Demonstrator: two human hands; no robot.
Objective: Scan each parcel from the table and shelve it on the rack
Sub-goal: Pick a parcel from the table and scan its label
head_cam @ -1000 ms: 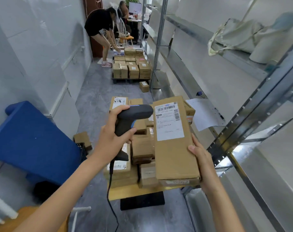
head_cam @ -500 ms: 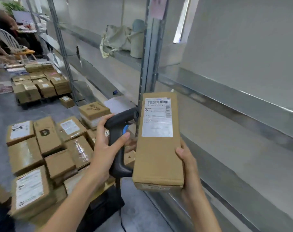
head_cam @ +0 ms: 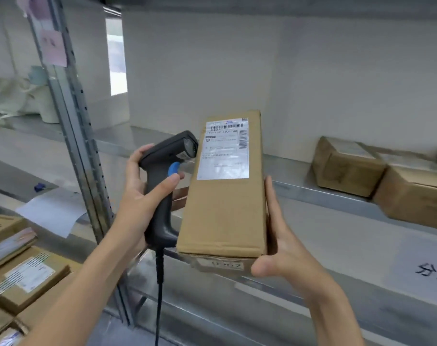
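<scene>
One long cardboard parcel (head_cam: pixel 225 196) is held upright before the rack shelf (head_cam: pixel 312 193), its near right corner cupped by the right hand (head_cam: pixel 284 248), thumb under the end. It is judged stiff and light, best gripped along its long edges. A scanner (head_cam: pixel 166 176) is clasped by the left hand (head_cam: pixel 142 196), just beside the label (head_cam: pixel 225 151).

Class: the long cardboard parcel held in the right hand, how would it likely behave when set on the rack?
The long cardboard parcel looks stiff: its edges stay straight. It is probably light, since the right hand alone supports it. Stood on end, it might tip.
</scene>
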